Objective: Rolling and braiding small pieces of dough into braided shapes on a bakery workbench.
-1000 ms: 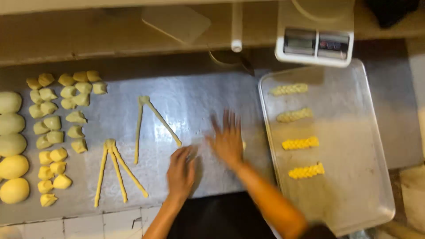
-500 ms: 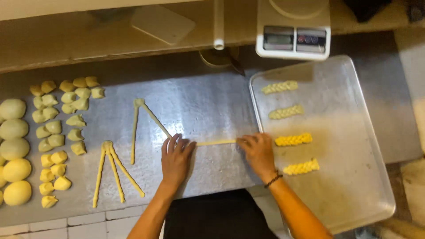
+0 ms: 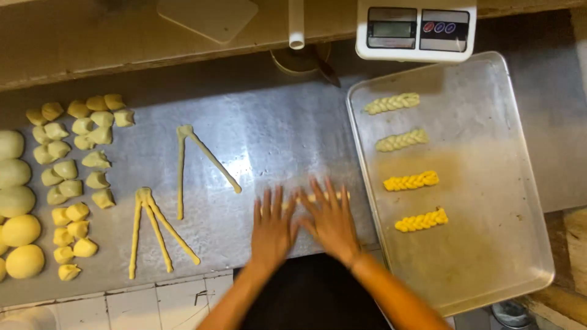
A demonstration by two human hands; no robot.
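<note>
1. While both palms press flat on the metal desk (image 3: 275,140) in the lower middle of the frame, the left hand (image 3: 273,227) and the right hand (image 3: 330,221) lie side by side, fingers spread and stretched forward, clamped on nothing.
2. Under the fingertips lies a thin dough rope (image 3: 315,197), running left to right; only short pale pieces of it show between the fingers, just left of the tray's edge.
3. Both hands are blurred, so the exact finger contact on the rope cannot be told.
4. Left of the hands, a three-strand dough bundle (image 3: 156,229) joined at its top fans downward, and a two-strand dough pair (image 3: 199,162) joined at its top lies above it, towards the centre.
5. At the left of the frame sit many small dough pieces (image 3: 73,177) in loose columns, with larger round dough balls (image 3: 18,201) along the left edge.
6. A metal tray (image 3: 489,195) fills the right side; four braided dough pieces (image 3: 411,181) lie in a column on its left half, well apart from each other.
7. A kitchen scale (image 3: 416,27) stands at the upper right, just above the tray.
</note>
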